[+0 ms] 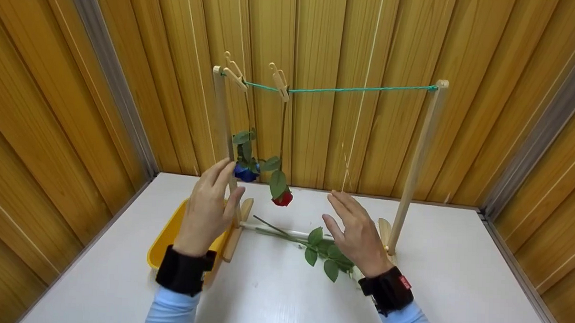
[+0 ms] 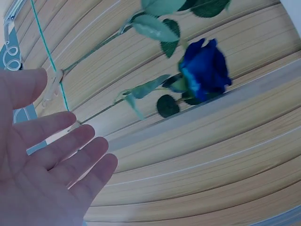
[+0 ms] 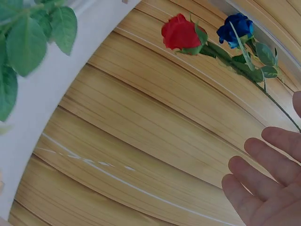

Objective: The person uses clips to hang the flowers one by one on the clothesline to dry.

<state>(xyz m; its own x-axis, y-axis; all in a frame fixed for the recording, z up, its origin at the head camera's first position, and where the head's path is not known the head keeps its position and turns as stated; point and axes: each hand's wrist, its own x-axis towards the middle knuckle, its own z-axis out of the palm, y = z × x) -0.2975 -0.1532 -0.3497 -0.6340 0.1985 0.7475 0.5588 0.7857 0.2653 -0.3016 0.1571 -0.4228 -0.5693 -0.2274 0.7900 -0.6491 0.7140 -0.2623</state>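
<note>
The red rose hangs head-down from a peg on the green cord, beside the blue rose on its own peg. Either might drop if the peg grips its thin stem weakly. The left hand, empty with fingers extended, is near the blue rose and could set it swinging. The right hand, also empty and spread, overlaps leafy stems lying on the desk; a low sweep might drag them.
</note>
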